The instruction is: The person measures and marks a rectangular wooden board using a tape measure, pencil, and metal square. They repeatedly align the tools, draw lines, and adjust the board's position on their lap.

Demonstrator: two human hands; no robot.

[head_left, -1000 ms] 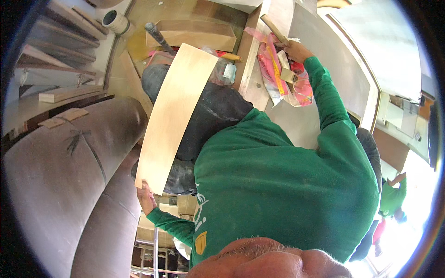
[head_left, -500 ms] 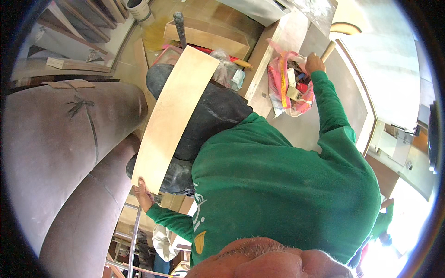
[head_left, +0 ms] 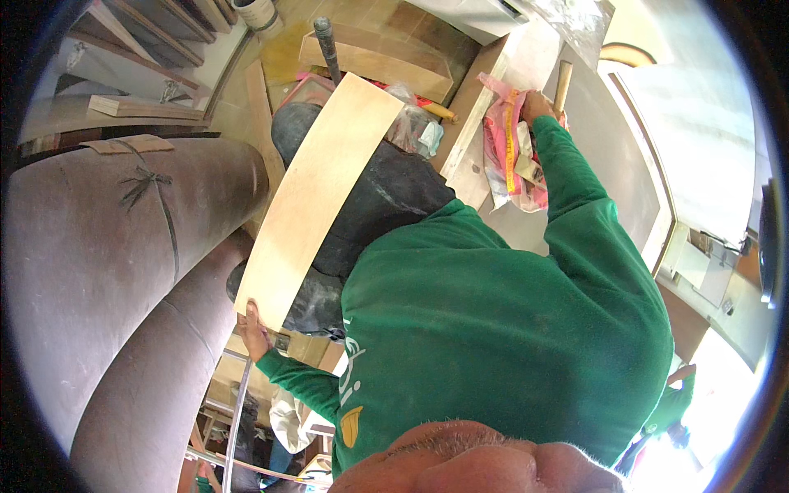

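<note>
Head view has me, I judge, at a reaching step, my left hand point(head_left: 253, 330) gripping one end of the board point(head_left: 316, 189) over my legs point(head_left: 386, 201), my right hand point(head_left: 537, 107) at the bag point(head_left: 495, 131), its hold too hidden to tell, so the next move calls for a steady board.

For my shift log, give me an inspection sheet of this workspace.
Surface: grey panel, bearing an open pink bag.
Job's things: pale board over dark-clothed legs; the bag.
Clutter: clear plastic and a dark handle beyond the board.
Grips: left grip holds the board's lower end; right grip at the bag, hold unclear.
Cables: nothing clearly seen; dark cord around a brown bundle.
Surroundings: another person at lower right.
</note>
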